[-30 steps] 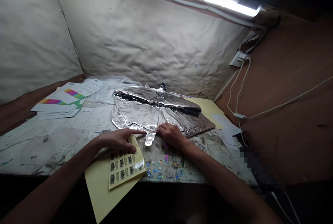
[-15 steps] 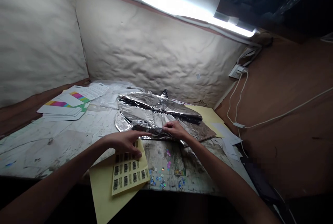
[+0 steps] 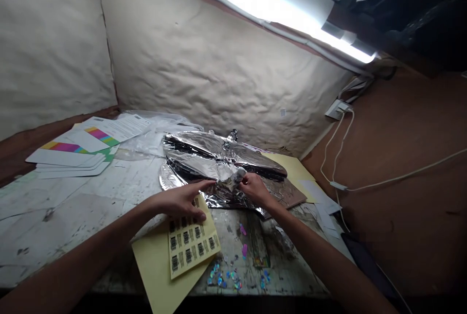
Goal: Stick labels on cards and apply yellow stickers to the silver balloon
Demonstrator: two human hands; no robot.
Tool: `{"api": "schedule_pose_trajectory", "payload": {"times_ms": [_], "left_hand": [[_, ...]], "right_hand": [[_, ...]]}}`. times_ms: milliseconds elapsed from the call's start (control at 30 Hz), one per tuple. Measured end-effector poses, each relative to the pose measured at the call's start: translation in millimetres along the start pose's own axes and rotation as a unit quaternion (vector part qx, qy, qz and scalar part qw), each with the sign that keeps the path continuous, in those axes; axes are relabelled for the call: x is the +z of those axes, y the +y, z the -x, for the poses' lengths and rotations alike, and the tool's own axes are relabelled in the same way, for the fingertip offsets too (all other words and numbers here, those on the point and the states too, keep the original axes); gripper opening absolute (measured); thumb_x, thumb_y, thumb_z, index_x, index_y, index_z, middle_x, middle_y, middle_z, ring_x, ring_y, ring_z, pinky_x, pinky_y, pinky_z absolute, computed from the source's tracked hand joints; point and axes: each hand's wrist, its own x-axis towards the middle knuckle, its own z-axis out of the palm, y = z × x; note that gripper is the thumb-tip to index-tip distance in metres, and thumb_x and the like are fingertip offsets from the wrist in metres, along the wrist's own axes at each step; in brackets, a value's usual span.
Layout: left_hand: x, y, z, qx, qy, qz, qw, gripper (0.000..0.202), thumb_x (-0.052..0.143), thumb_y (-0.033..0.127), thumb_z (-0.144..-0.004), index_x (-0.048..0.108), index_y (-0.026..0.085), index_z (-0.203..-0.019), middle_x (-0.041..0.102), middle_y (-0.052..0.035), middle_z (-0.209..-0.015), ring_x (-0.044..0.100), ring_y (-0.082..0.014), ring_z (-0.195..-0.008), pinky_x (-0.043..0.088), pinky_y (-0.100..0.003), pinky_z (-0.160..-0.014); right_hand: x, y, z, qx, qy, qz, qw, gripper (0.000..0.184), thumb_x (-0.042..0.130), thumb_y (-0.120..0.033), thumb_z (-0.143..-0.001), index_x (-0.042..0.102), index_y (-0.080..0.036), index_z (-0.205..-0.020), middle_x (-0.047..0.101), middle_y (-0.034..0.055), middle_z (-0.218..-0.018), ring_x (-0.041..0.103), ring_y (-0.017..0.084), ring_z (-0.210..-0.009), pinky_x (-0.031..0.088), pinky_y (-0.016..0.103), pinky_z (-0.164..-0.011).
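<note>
My left hand [image 3: 180, 201] holds a yellow sheet of barcode stickers [image 3: 193, 246], thumb on top, with its index finger stretched to the foil's near edge. Under that sheet, a larger plain yellow sheet [image 3: 155, 268] overhangs the table's front edge. A pile of flat, shiny silver foil pieces, like uninflated foil balloons [image 3: 193, 146], lies ahead of both hands. My right hand [image 3: 255, 190] is closed, pinching a raised flap of the top foil [image 3: 233, 178] at the near side. Its fingertips are partly hidden.
White cards with coloured stripes [image 3: 65, 158] lie at the left, beside clear plastic bags [image 3: 156, 127]. A brown board [image 3: 292, 192] and yellow paper [image 3: 292, 165] extend from under the foil. Shiny confetti [image 3: 226, 277] lies near the front edge. White cables [image 3: 337, 158] hang at right.
My right hand has lifted a flap of the near foil edge, which lay flatter before. My left hand stays on the sticker sheet. The view has shifted slightly.
</note>
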Motion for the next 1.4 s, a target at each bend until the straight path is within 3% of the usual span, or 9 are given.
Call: {"api": "schedule_pose_trajectory", "payload": {"times_ms": [233,433,567,667,800,1067,1133,1233,1400], "left_hand": [[4.6,3,2,-0.023,-0.014,-0.041,0.999,0.091,0.074,0.043,-0.066,0.036,0.029,-0.147,0.05,-0.0068,-0.142,0.05,-0.0316,-0.125,0.043,-0.037,-0.102],[13.5,-1,-9,0.04,-0.003,-0.038,0.998,0.108,0.072,0.045,-0.071,0.006,0.03,-0.154,0.026,-0.0079,-0.158,0.035,-0.0318,-0.138,0.034,-0.04,-0.11],[19.7,2,-15,0.053,-0.006,-0.04,0.998,0.111,0.073,0.045,-0.07,0.002,0.029,-0.154,0.026,-0.0084,-0.158,0.033,-0.0316,-0.139,0.03,-0.04,-0.112],[21.3,6,-15,0.007,-0.023,-0.025,0.999,0.107,0.074,0.047,-0.068,0.012,0.031,-0.153,0.038,-0.0104,-0.151,0.045,-0.0317,-0.13,0.038,-0.04,-0.105],[22.7,7,-13,-0.033,-0.03,-0.033,0.998,0.086,0.075,0.053,-0.064,0.044,0.029,-0.14,0.052,-0.0084,-0.14,0.05,-0.0331,-0.124,0.041,-0.038,-0.101],[24.2,5,-14,-0.069,-0.034,-0.026,0.997,0.102,0.077,0.06,-0.058,0.04,0.024,-0.146,0.045,-0.0096,-0.147,0.044,-0.0345,-0.131,0.036,-0.039,-0.107],[25.3,3,-16,-0.067,-0.033,-0.019,0.997,0.102,0.078,0.059,-0.057,0.042,0.023,-0.145,0.046,-0.0101,-0.146,0.045,-0.0339,-0.131,0.036,-0.039,-0.107],[26.3,0,-17,-0.068,-0.026,-0.008,0.997,0.101,0.079,0.056,-0.057,0.043,0.022,-0.144,0.047,-0.0098,-0.146,0.045,-0.033,-0.131,0.035,-0.038,-0.109],[24.2,1,-14,-0.074,-0.034,0.008,0.997,0.099,0.08,0.053,-0.058,0.041,0.026,-0.145,0.047,-0.0086,-0.145,0.045,-0.033,-0.13,0.037,-0.039,-0.107]], "right_hand": [[3,-2,-9,-0.028,-0.041,-0.033,0.998,0.017,0.053,-0.016,-0.072,0.07,-0.016,-0.072,0.066,0.0013,-0.071,0.055,0.013,-0.063,0.039,0.021,-0.06],[1,-2,-24,0.025,0.021,0.005,0.999,0.007,0.059,-0.019,-0.066,0.064,-0.014,-0.062,0.058,-0.0012,-0.06,0.049,0.011,-0.058,0.031,0.02,-0.052],[0,1,-31,0.017,-0.061,-0.096,0.993,0.016,0.062,-0.027,-0.068,0.061,-0.014,-0.059,0.052,-0.0031,-0.056,0.045,0.009,-0.054,0.031,0.02,-0.051],[-4,7,-39,0.05,-0.096,-0.198,0.974,0.029,0.062,-0.039,-0.073,0.062,-0.014,-0.059,0.051,-0.0027,-0.053,0.043,0.01,-0.05,0.033,0.021,-0.05],[-15,16,-57,0.053,-0.029,-0.223,0.973,0.038,0.068,-0.051,-0.07,0.065,-0.014,-0.062,0.053,-0.002,-0.055,0.048,0.012,-0.054,0.036,0.023,-0.053],[-61,20,-125,0.032,-0.146,-0.048,0.988,0.035,0.076,-0.045,-0.066,0.071,-0.011,-0.062,0.06,0.0017,-0.054,0.052,0.013,-0.055,0.041,0.025,-0.057],[-75,19,-157,0.071,-0.127,0.05,0.988,0.037,0.07,-0.04,-0.074,0.072,-0.004,-0.068,0.061,0.003,-0.055,0.055,0.011,-0.056,0.041,0.024,-0.06],[-83,17,-204,0.117,-0.019,0.149,0.982,0.033,0.06,-0.027,-0.084,0.07,0.003,-0.074,0.067,0.01,-0.072,0.063,0.015,-0.075,0.041,0.024,-0.072],[-51,18,-228,0.113,0.072,0.153,0.979,0.012,0.066,-0.015,-0.079,0.072,-0.01,-0.089,0.07,0.018,-0.101,0.062,0.027,-0.1,0.045,0.03,-0.084]]}}
